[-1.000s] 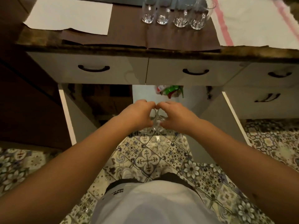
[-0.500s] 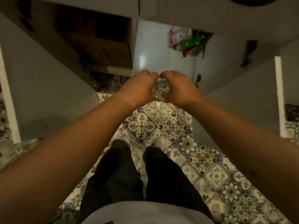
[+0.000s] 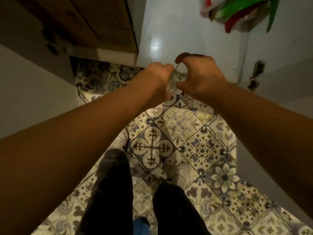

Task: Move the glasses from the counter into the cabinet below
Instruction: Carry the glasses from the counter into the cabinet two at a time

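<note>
In the head view, both hands are stretched forward and low, just in front of the open cabinet. The left hand point(image 3: 155, 77) and the right hand point(image 3: 201, 75) are close together, and between them there is clear glass point(image 3: 177, 77). Each hand has its fingers curled around glass, so both are gripping. Whether it is one glass or two pressed side by side, I cannot tell for sure; the shape looks like two.

The glass is in the air, above the front edge of the white cabinet floor point(image 3: 186, 31), where the patterned floor tiles point(image 3: 179, 122) end. It does not rest on anything yet.

At the back right corner of the cabinet floor lies a bag in green, red and white point(image 3: 240, 12). To the left, a brown wooden panel point(image 3: 101, 22) stands beside the cabinet. No glass is seen standing on the cabinet floor.

My judgement is that this load is close to its place but not yet set down. What is left is to lower the glass onto the cabinet floor and let go. The counter is out of view here, so how many glasses wait there I cannot say.
</note>
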